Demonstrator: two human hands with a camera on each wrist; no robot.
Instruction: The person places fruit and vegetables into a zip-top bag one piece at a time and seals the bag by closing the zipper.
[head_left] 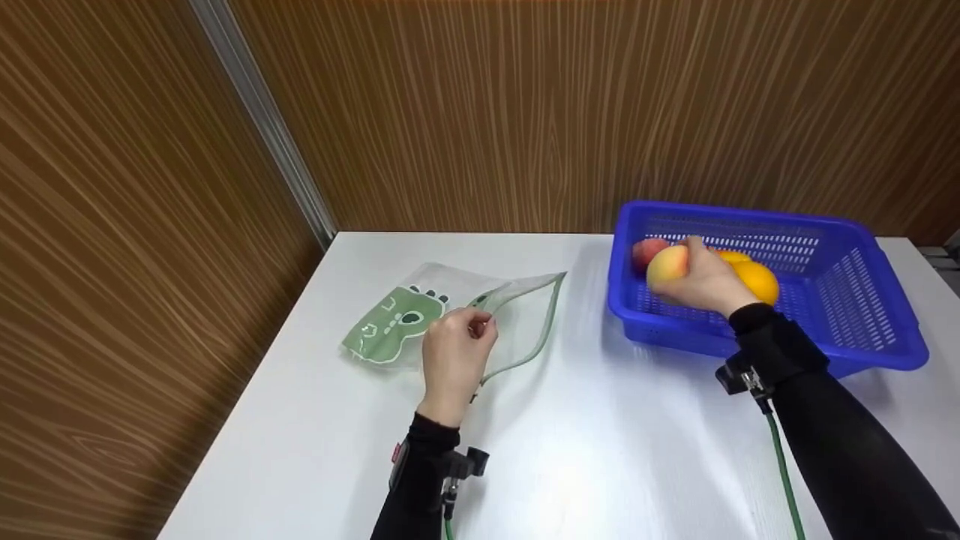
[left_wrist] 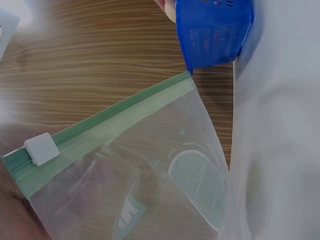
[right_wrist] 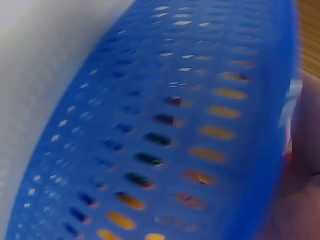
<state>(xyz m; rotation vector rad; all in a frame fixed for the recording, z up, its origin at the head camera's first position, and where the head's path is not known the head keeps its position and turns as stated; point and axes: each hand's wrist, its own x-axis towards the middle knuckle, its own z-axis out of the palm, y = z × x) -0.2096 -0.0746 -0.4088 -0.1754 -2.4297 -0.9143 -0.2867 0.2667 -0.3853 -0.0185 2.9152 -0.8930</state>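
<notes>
My left hand pinches the open edge of a clear zip bag printed with a green cartoon dinosaur. The bag lies on the white table with its mouth gaping to the right. In the left wrist view, a white slider sits on the green zip strip beside the palm. Over the left part of a blue plastic basket, my right hand grips a yellow-and-red peach. The basket's slotted wall fills most of the right wrist view, where the peach is hidden.
Inside the basket lie a reddish fruit and an orange, with more yellow fruit partly behind the right hand. Brown wood-grain panels stand at the table's back and left. Green cables trail from both wrists.
</notes>
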